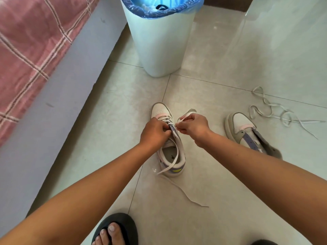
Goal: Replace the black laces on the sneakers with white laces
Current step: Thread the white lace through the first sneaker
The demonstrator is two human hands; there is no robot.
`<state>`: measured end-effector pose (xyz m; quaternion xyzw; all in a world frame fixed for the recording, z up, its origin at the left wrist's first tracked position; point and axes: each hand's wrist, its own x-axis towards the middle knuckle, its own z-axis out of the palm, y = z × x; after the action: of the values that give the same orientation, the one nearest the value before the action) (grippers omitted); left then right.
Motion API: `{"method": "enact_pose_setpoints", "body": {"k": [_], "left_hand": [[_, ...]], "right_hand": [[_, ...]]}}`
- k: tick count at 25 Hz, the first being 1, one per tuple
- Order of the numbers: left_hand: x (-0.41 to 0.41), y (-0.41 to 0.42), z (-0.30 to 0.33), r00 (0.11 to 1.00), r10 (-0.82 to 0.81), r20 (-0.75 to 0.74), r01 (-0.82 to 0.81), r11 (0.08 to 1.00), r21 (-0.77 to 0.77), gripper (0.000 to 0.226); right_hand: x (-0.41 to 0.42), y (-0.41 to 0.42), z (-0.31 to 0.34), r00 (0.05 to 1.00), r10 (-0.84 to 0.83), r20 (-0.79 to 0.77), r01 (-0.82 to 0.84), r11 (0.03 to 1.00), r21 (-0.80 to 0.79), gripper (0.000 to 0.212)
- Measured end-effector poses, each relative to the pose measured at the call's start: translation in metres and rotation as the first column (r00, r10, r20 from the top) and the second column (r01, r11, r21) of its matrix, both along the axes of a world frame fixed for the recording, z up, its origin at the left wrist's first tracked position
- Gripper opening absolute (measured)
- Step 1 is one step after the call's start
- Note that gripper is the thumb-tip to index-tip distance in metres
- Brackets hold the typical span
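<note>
Tiled floor (pixel 221 174), carrying all; bed (pixel 31 41) along its left edge, lined waste bin (pixel 159 41) at the far edge. Near sneaker (pixel 170 149), mid-floor, long axis running away from the person, toe toward the bin; second sneaker (pixel 247 133), unlaced, to its right, with a spare white lace (pixel 276 114) lying loose beyond it. Left hand (pixel 154 131) curled, gripping the near sneaker at its eyelet row; right hand (pixel 193 125) pinching the working white lace (pixel 185 114) just beside the same row (the nearer hand to the next eyelet, by judgement); free end (pixel 185 193) trailing toward the person's sandalled foot (pixel 115 230); nothing obstructs.
</note>
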<state>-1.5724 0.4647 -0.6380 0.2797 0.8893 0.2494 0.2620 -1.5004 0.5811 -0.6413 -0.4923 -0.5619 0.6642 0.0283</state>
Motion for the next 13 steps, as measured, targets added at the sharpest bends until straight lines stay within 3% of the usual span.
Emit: {"method": "enact_pose_setpoints", "body": {"k": [4,9,13], "left_hand": [[-0.001,-0.002,-0.004,1.000,-0.005,-0.003,0.005,1.000,0.027,0.019],[-0.001,-0.002,-0.007,1.000,0.010,-0.001,-0.009,0.999,0.036,0.019],[-0.005,0.001,-0.010,1.000,-0.025,-0.010,0.025,0.999,0.046,0.018]], "right_hand": [[-0.001,0.000,-0.003,1.000,0.017,-0.026,-0.017,1.000,-0.011,0.025],[-0.002,0.008,-0.001,0.982,0.189,0.025,-0.191,0.980,0.059,0.028],[-0.006,0.015,0.002,0.912,0.391,0.128,-0.411,0.874,0.258,0.026]]}}
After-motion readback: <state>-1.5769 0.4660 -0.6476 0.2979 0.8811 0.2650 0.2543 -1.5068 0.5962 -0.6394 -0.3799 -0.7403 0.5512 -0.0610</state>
